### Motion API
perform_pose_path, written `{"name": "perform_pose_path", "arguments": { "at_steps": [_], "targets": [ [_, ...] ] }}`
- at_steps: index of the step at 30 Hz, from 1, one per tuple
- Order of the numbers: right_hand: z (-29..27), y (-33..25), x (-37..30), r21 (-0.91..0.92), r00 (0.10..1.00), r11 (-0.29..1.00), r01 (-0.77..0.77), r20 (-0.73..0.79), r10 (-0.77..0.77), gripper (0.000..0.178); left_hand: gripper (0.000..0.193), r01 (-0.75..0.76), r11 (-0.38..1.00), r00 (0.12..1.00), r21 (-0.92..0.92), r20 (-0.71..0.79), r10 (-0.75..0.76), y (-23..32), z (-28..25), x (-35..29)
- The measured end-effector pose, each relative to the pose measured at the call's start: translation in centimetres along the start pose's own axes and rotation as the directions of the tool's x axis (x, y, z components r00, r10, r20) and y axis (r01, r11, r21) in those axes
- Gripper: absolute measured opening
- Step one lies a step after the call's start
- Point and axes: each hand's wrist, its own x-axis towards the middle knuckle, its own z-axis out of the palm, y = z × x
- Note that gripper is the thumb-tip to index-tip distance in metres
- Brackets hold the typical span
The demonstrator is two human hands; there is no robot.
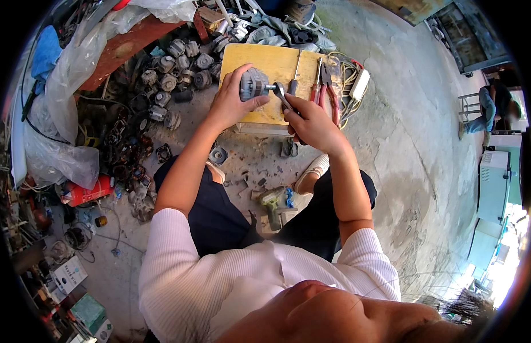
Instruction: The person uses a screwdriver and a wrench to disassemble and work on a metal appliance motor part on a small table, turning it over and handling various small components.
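Observation:
A small grey electric motor point(253, 84) sits in my left hand point(224, 107), whose fingers and thumb wrap around its body above the worn yellow tabletop point(248, 55). Its shaft points right. My right hand point(316, 124) is closed around the handle of a metal wrench point(281, 93), and the wrench's head is at the end of that shaft. Just beyond the wrench lies a screwdriver point(292, 86) with a dark handle. Farther right on the table are red-handled pliers point(329, 91) and a second, slim screwdriver point(316, 86).
Many used motors point(168, 83) are heaped on the floor left of the table. A white power strip point(360, 84) with coiled cable hangs at its right edge. Between my feet lies a green cordless drill point(271, 207). A person point(484, 111) is far right, near a pale cabinet point(494, 180).

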Motion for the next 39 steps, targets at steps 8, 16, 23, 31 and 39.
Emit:
{"name": "perform_pose_path", "arguments": {
  "at_steps": [8,16,23,31,39],
  "targets": [
    [0.7,0.3,0.7,0.063,0.999,0.997,0.046,-0.005,-0.046,0.030,0.071,0.115,0.991,0.990,-0.067,-0.076,-0.120,0.2,0.8,-0.1],
    [2.1,-0.5,0.7,0.202,0.997,0.979,0.013,-0.075,0.003,0.029,0.048,0.157,0.942,0.930,-0.296,-0.277,-0.242,1.0,2.3,1.6],
    [4.8,1.8,1.6,-0.047,0.949,0.986,0.160,-0.268,-0.167,0.029,0.031,0.058,0.957,0.908,-0.284,-0.384,-0.169,-0.3,3.4,2.5],
    [6.1,1.9,1.7,-0.091,0.881,0.976,0.198,-0.420,-0.217,0.024,0.029,0.064,0.963,0.909,-0.262,-0.382,-0.164,-0.2,3.1,3.2],
    [3.9,0.9,4.3,0.102,0.966,0.994,0.050,-0.256,-0.022,0.022,0.037,0.260,0.933,0.889,-0.249,-0.317,-0.332,0.1,2.8,4.1]
  ]
}}
